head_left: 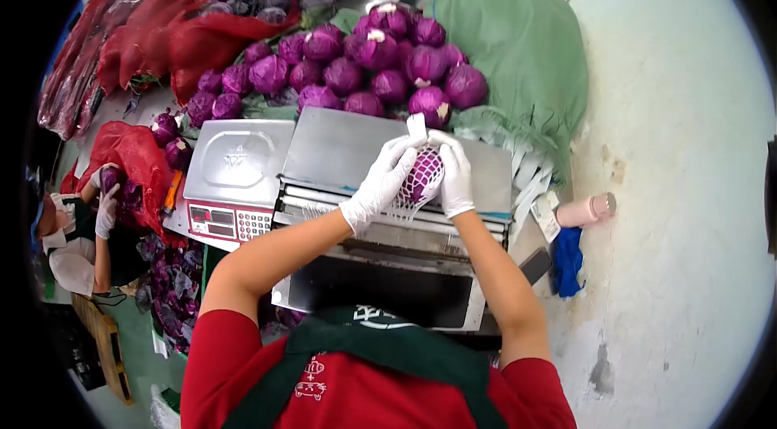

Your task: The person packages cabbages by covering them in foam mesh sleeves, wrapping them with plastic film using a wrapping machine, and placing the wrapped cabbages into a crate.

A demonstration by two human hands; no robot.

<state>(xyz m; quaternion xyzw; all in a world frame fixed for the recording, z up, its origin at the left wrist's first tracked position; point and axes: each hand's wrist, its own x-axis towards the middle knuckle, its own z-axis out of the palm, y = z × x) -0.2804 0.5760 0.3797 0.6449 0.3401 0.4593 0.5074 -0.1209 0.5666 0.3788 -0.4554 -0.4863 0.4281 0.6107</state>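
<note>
A purple cabbage (425,173) sits over the metal wrapping machine (348,146), partly covered by a white foam net (409,204). My left hand (385,184), in a white glove, grips the cabbage and net from the left, its fingers curled at the top. From the right, my right hand (455,175), gloved too, closes around the other side. A small white piece (416,125) sticks up above the cabbage between my fingertips; I cannot tell if it is part of the net.
Purple cabbages (344,75) are heaped behind the machine, beside a green sack (510,40). A weighing scale (235,174) stands left. Stacked foam nets (530,174) and a pink bottle (587,210) lie right. At far left, another person (77,243) handles a cabbage by a red mesh bag (133,158).
</note>
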